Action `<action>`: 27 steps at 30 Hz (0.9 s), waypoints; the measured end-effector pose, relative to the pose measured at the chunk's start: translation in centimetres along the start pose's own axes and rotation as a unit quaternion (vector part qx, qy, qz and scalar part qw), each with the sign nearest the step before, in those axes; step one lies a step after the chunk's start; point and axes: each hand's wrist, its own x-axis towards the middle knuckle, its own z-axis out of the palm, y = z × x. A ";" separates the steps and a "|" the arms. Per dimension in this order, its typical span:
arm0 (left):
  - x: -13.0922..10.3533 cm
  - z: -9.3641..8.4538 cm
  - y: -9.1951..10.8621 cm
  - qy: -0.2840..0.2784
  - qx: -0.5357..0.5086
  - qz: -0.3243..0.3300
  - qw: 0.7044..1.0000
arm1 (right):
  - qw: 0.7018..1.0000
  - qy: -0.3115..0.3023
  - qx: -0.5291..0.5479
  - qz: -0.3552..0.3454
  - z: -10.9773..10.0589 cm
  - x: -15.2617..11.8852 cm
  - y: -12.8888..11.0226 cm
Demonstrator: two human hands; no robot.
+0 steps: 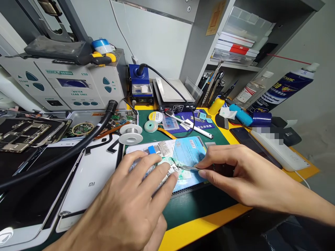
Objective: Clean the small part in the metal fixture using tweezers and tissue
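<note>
My right hand [230, 172] pinches a pair of metal tweezers [188, 168] between thumb and index finger. The tips reach a small circuit board [173, 169], which lies on a crumpled green-and-white piece [184, 175]. From the left, my left hand [140, 195] holds the board down with bent, slightly spread fingertips and hides part of it. Under all this is a light-blue printed sheet [190, 150]. Just beyond my left fingers sit silver metal parts [162, 149] with a blue piece.
A white solder spool [131, 134] and a soldering iron stand [141, 85] are behind. A thick black hose [101, 130] crosses phone shells [91, 177] at left. A white pen-like tool [196, 128] lies before the heating plate [174, 94]. A power strip [274, 148] is at right.
</note>
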 end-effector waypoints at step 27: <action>0.5 -0.2 -0.2 0.008 0.009 0.018 1.000 | 0.992 0.030 -0.077 -0.098 1.2 -0.5 0.0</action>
